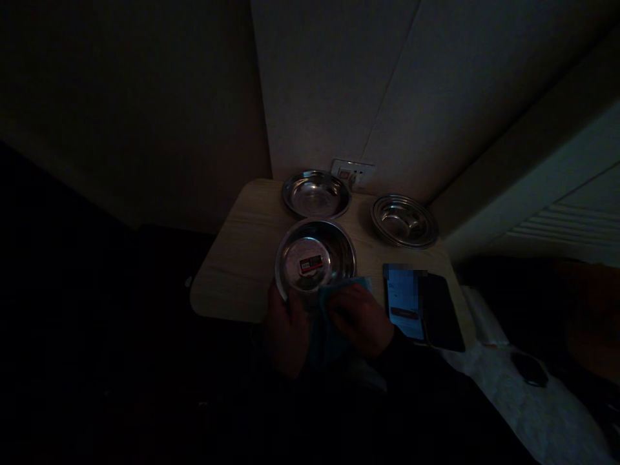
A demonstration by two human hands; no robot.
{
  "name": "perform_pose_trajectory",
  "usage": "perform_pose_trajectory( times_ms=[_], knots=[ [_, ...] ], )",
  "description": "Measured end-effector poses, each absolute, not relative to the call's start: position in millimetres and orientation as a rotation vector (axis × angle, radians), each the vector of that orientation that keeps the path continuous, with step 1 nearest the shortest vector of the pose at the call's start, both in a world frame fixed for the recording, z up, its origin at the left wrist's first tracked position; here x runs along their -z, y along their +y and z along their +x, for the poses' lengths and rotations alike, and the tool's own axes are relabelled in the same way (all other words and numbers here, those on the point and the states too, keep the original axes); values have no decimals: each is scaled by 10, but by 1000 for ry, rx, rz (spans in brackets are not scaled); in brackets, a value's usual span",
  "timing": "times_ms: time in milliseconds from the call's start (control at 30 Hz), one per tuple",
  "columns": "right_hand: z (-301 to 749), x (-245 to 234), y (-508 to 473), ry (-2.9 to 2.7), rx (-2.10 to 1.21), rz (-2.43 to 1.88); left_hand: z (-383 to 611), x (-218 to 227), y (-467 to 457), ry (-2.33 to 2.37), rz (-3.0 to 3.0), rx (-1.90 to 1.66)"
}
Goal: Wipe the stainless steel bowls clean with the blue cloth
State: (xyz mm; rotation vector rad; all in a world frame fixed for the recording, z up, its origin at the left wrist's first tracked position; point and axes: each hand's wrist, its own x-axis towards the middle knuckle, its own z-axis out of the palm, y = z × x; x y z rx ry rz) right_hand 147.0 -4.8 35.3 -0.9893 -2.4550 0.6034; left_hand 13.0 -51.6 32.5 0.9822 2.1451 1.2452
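Steel bowl (314, 247) was open side up near the front edge of the desk (230, 274). Fingers of the left hand (287, 330) gripped its rim; those of the right hand (358, 316) bunched a blue cloth (333, 336) against it. Judged risk: loosened left grip could let cloth pressure push it off the edge or into the plate (316, 198) behind. Phone (404, 307) hemmed the right; left offered room.

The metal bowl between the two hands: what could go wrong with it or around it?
The metal bowl is close to the near edge of the table and might slip if the left hand loosens. The right hand, holding a blue cloth, is beside the lit phone and could knock it. The bowl could also scrape the dish close behind it.
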Motion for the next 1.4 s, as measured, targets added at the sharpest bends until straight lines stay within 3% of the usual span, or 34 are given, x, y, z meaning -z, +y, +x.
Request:
perform_pose_trajectory(
  times_ms=[1400],
  knots=[
    [1440, -282, -48, -2380, -631, -1053, 156, -330, -504, 2224, 953, -1198]
  ],
)
